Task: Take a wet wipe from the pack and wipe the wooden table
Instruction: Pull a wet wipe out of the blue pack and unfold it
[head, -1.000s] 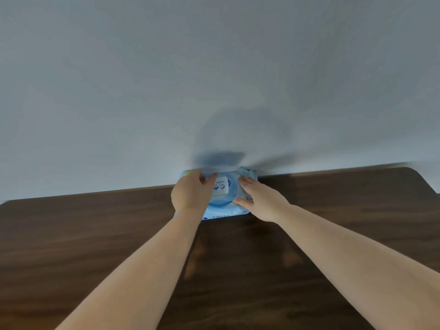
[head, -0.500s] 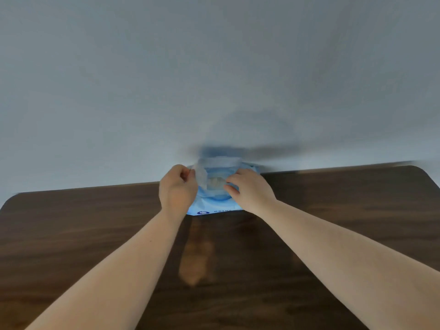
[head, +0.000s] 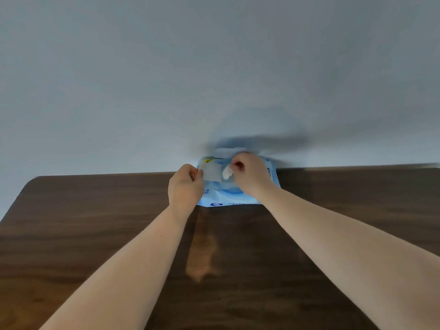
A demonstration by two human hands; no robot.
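Where the dark tabletop (head: pixel 95 234) meets the pale wall (head: pixel 214 67), a light blue pack of wet wipes (head: pixel 228 198) lies flat at the far edge, its near seam facing the person. From the opening on top of the pack a small white tuft of wet wipe (head: pixel 226 172) stands up, and the right hand (head: pixel 250 173) is curled over it, thumb and forefinger pinched on the tuft. Just to the left, the left hand (head: pixel 184 186) grips the peeled-back clear flap (head: pixel 212 173) of the pack between thumb and fingers, holding it stretched across toward the tuft. Both hands cover much of the pack, leaving its near strip with a small dark blue logo and its right end visible. Both bare forearms reach in from the near corners, and a lighter brown patch (head: pixel 202 256) shows on the wood between them, well short of the pack.
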